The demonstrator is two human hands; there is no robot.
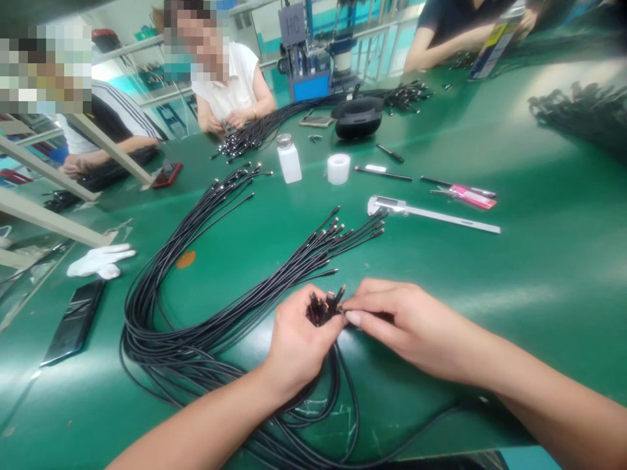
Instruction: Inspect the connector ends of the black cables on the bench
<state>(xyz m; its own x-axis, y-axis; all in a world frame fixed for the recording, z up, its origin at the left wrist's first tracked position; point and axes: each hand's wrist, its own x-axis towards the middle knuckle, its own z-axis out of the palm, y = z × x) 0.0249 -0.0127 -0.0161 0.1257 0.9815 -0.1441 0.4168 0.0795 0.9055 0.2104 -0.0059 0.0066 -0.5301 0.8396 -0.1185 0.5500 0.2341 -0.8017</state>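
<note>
My left hand [298,339] is closed round a bunch of black cables, whose connector ends [326,307] poke up between thumb and fingers. At the right side of that bunch, my right hand [396,316] pinches with thumb and forefinger; the small piece between its fingertips is mostly hidden, seemingly a cable end. From the left hand, cables hang down and loop over the green table. Beyond the hands lies a big curved bundle of black cables [147,287], with one set of plugs [337,235] pointing right and another set further back.
Beyond the cables are a digital caliper [441,215], a tape roll [338,170], a white bottle [289,160], pens [385,173] and a black case [359,117]. At left lie a phone [73,320] and a white glove [100,261]. Co-workers sit across the green table [490,287].
</note>
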